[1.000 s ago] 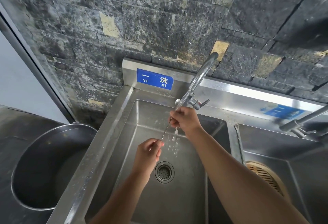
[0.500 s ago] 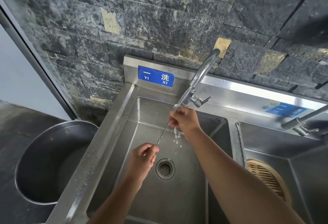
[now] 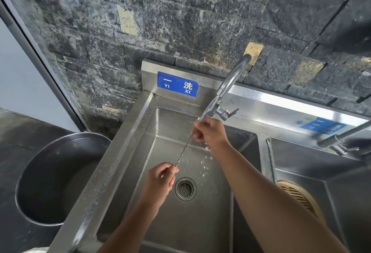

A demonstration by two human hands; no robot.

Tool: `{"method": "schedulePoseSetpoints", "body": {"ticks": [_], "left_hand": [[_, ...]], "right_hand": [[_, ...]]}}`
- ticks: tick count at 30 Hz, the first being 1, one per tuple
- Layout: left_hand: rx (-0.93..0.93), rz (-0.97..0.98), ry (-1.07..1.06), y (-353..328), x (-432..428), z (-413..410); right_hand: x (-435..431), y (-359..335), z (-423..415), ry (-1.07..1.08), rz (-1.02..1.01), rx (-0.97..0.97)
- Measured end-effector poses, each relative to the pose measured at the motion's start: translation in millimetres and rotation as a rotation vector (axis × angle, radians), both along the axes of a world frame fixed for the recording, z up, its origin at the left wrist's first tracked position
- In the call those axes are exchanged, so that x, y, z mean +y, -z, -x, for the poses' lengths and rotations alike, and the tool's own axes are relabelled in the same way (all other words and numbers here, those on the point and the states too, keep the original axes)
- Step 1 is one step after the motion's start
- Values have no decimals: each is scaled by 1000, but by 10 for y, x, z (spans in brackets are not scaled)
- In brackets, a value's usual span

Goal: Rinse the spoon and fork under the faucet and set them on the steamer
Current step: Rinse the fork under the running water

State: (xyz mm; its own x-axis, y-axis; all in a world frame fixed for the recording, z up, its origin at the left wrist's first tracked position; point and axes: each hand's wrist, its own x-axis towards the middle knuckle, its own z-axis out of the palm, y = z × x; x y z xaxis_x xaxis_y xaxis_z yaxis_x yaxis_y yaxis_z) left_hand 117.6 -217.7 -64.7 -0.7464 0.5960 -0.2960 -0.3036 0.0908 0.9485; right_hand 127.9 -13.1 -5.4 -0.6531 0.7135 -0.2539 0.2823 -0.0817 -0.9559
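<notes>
A thin metal utensil [image 3: 185,148] slants over the left sink basin [image 3: 152,138]; I cannot tell whether it is the spoon or the fork. My left hand [image 3: 161,178] pinches its lower handle end. My right hand [image 3: 210,134] closes around its upper end right under the faucet [image 3: 228,84] spout, hiding that end. Water drops fall below my right hand toward the drain [image 3: 185,189]. A bamboo steamer [image 3: 301,196] lies in the right basin, partly behind my right forearm.
A large steel pot [image 3: 50,178] stands on the dark surface left of the sink. A second faucet [image 3: 341,138] reaches over the right basin. A dark stone wall rises behind, with a blue sign [image 3: 177,84] on the sink's backsplash.
My left hand has slid down the utensil toward the drain, so more of the handle shows between my hands. My right hand stays under the spout.
</notes>
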Motion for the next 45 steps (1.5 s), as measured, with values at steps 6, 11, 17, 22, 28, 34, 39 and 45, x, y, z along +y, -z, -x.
{"method": "schedulePoseSetpoints", "body": {"ticks": [6,11,17,22,28,34,39,45], "left_hand": [[5,18,-2,29,-4,35],[-9,41,9,-26,37,44],[-76,37,-11,-61,28,23],[-88,66,-9,-47,-11,9],[-98,67,3,-49,-40,-29],[-81,93,6,-74,-6,-22],[9,96,20,-69,5,-10],[10,99,11,-39,22,-26]], "right_hand": [[-48,-26,47,19,-12,5],[-30,-36,98,55,42,41],[-6,-77,90,37,150,99],[-49,-22,-8,-69,67,147],[-40,58,-43,-33,35,118],[-37,33,15,58,97,134],[-26,-13,7,-26,85,174],[-4,0,-14,-24,72,135]]}}
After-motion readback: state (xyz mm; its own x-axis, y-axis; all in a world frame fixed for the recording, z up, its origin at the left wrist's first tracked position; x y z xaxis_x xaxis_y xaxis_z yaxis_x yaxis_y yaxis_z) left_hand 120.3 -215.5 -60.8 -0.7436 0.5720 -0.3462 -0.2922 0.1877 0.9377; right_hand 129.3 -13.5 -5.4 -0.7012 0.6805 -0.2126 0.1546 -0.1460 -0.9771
